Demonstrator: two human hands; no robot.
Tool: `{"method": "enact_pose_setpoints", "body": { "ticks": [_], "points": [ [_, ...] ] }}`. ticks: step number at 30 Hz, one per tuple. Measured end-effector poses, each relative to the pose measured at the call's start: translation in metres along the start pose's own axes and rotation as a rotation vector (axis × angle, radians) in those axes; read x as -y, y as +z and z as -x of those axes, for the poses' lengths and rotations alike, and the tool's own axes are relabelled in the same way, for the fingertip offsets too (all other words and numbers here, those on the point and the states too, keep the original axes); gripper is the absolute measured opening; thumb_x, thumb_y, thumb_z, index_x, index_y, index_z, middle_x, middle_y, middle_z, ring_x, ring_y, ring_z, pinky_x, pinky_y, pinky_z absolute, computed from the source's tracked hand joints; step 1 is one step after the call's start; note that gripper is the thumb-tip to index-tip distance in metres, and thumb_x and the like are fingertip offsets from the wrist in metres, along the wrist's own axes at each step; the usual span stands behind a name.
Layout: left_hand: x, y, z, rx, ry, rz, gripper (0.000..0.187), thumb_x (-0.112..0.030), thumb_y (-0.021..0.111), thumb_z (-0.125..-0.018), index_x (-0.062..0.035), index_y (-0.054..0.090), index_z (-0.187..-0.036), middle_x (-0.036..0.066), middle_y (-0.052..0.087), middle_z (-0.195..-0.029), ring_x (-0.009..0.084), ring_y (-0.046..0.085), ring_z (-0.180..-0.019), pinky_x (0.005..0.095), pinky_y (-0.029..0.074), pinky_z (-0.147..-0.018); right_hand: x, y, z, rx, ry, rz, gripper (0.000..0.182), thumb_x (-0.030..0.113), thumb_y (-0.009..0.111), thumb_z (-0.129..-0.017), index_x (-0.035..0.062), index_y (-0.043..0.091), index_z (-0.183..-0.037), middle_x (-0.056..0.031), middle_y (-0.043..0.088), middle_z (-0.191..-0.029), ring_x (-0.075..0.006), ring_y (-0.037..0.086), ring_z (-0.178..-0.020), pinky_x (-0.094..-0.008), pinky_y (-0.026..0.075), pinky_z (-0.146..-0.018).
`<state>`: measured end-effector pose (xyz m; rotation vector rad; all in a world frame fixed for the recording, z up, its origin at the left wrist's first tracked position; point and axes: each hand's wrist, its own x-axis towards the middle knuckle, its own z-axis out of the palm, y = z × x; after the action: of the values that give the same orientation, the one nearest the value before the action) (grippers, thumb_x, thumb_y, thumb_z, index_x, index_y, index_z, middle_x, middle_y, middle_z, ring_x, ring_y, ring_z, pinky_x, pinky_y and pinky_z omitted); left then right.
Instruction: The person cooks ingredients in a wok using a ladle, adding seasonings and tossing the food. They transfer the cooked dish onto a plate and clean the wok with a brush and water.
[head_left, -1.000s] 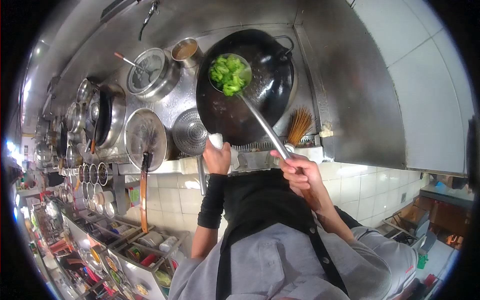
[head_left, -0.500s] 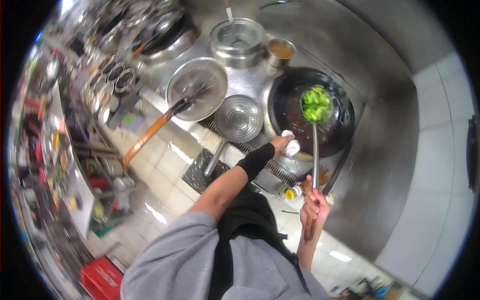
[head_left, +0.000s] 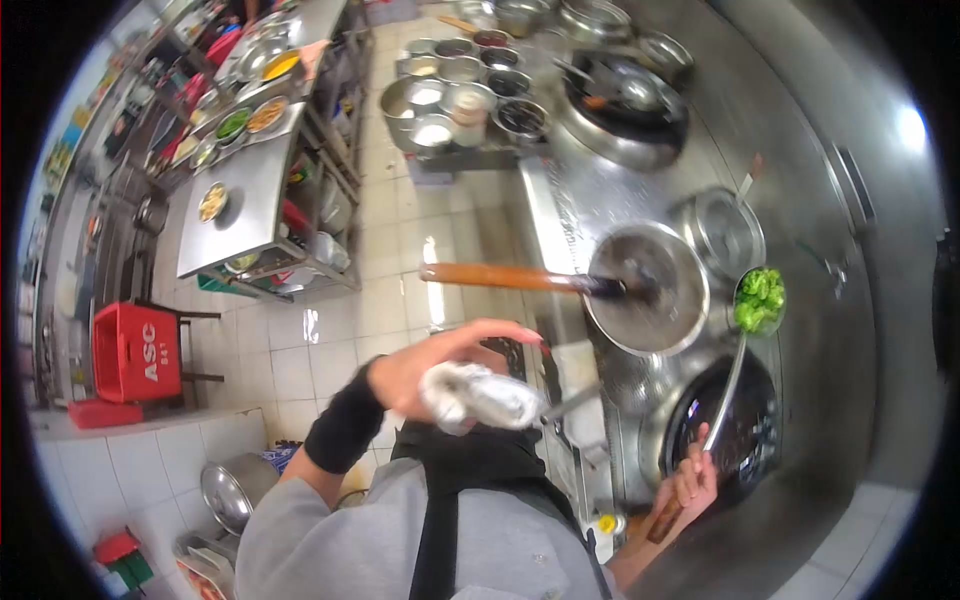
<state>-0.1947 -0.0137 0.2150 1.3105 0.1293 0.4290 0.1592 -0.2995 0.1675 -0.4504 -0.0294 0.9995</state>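
My right hand point(head_left: 688, 482) is closed round the wooden-ended handle of a ladle point(head_left: 728, 392). The ladle's bowl is heaped with bright green broccoli point(head_left: 760, 297) and hangs past the far edge of a dark wok point(head_left: 742, 425) on the stove. My left hand point(head_left: 440, 365), below a black wristband, holds a crumpled white cloth point(head_left: 485, 397) in front of my apron, thumb and finger partly stretched out. Beyond it, a wide metal pan point(head_left: 603, 272) stands on the stove, its long wooden handle jutting left. A perforated strainer point(head_left: 637, 388) lies between pan and wok, partly hidden.
Seasoning containers point(head_left: 460, 70) stand at the stove's far end. A second wok point(head_left: 640, 95) and a round metal pot point(head_left: 722, 235) sit along the stove. Across the tiled floor are a steel worktable point(head_left: 235, 215) with bowls and a red crate point(head_left: 140, 350). A yellow-capped bottle point(head_left: 608, 523) is near my right forearm.
My view has turned left. My left hand has drawn back from the wok's edge with the cloth. The broccoli-filled ladle has moved from over the wok toward the pots beyond it.
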Motion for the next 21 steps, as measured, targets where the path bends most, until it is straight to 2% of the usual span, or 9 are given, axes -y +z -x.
{"method": "enact_pose_setpoints", "body": {
  "ticks": [1,3,5,9,10,16,18,20,21],
  "points": [
    [-0.04,0.009,0.03,-0.05,0.099,-0.134,0.071,-0.017,0.078,-0.075,-0.0066,0.052,-0.141,0.011,0.069,-0.111,0.025,0.065,-0.106,0.0377,0.047,-0.099,-0.002,0.017,0.006,0.008,0.023,-0.013,0.049,0.009,0.032,-0.107,-0.0141,0.024,-0.149,-0.0101,0.043,-0.088,-0.0096,0.042,-0.052,-0.0213,0.042,-0.034],
    [-0.126,-0.046,0.038,0.257,0.58,-0.792,0.046,-0.022,0.067,-0.084,-0.0053,0.064,-0.126,0.011,0.071,-0.104,0.0254,0.067,-0.097,0.0346,0.051,-0.093,-0.041,0.065,-0.058,0.039,0.099,-0.035,0.049,0.009,0.032,-0.107,-0.0138,0.023,-0.15,-0.0102,0.043,-0.088,-0.0098,0.042,-0.052,-0.0214,0.043,-0.034],
    [-0.178,-0.049,0.071,0.073,0.565,-0.896,0.033,-0.028,0.055,-0.09,-0.0039,0.07,-0.107,0.01,0.071,-0.095,0.0242,0.068,-0.087,0.0338,0.055,-0.087,-0.085,0.108,-0.111,0.089,0.168,-0.026,0.049,0.008,0.033,-0.106,-0.0156,0.023,-0.148,-0.0106,0.042,-0.087,-0.0103,0.043,-0.053,-0.0219,0.044,-0.035],
    [-0.233,-0.072,0.134,-0.167,0.504,-1.21,0.041,-0.035,0.045,-0.095,-0.0025,0.07,-0.087,0.007,0.069,-0.088,0.0229,0.067,-0.08,0.035,0.057,-0.085,-0.185,0.185,-0.197,0.22,0.373,-0.075,0.048,0.005,0.032,-0.106,-0.0163,0.023,-0.147,-0.0108,0.042,-0.087,-0.0106,0.044,-0.054,-0.0224,0.045,-0.036],
    [-0.239,-0.078,0.146,-0.22,0.479,-1.277,0.041,-0.034,0.045,-0.094,-0.0024,0.07,-0.086,0.007,0.069,-0.088,0.0227,0.067,-0.081,0.0349,0.057,-0.085,-0.206,0.197,-0.219,0.272,0.461,-0.101,0.049,0.009,0.03,-0.107,-0.0152,0.019,-0.149,-0.0103,0.042,-0.09,-0.0105,0.042,-0.055,-0.0223,0.044,-0.037],
    [-0.277,-0.126,0.196,-0.477,0.292,-1.39,0.029,-0.026,0.052,-0.088,-0.0026,0.069,-0.086,0.006,0.069,-0.09,0.0213,0.068,-0.082,0.0339,0.057,-0.084,-0.383,0.289,-0.363,0.407,0.834,-0.18,0.048,0.011,0.031,-0.109,-0.0176,0.022,-0.146,-0.0103,0.041,-0.091,-0.013,0.042,-0.058,-0.0246,0.043,-0.04],
    [-0.29,-0.15,0.203,-0.485,0.32,-1.351,0.026,-0.023,0.061,-0.087,-0.0002,0.067,-0.098,0.015,0.068,-0.101,0.028,0.067,-0.092,0.038,0.056,-0.087,-0.448,0.322,-0.407,0.391,0.901,-0.154,0.046,0.011,0.032,-0.109,-0.0184,0.025,-0.144,-0.0098,0.041,-0.089,-0.0118,0.041,-0.058,-0.0243,0.044,-0.042],
    [-0.303,-0.178,0.206,-0.476,0.393,-1.283,0.045,-0.02,0.074,-0.087,0.0047,0.063,-0.123,0.032,0.064,-0.122,0.0414,0.066,-0.112,0.0462,0.054,-0.095,-0.517,0.352,-0.452,0.417,0.955,-0.078,0.042,0.006,0.035,-0.107,-0.0189,0.03,-0.141,-0.0095,0.042,-0.087,-0.0107,0.043,-0.058,-0.0218,0.044,-0.041],
    [-0.304,-0.195,0.203,-0.576,0.29,-1.361,0.034,-0.019,0.07,-0.084,0.0023,0.066,-0.11,0.024,0.066,-0.112,0.0347,0.067,-0.102,0.0422,0.055,-0.091,-0.55,0.368,-0.471,0.421,0.933,-0.037,0.042,0.005,0.036,-0.106,-0.0201,0.031,-0.139,-0.009,0.042,-0.086,-0.0101,0.043,-0.058,-0.0211,0.044,-0.041]
  ]
}}
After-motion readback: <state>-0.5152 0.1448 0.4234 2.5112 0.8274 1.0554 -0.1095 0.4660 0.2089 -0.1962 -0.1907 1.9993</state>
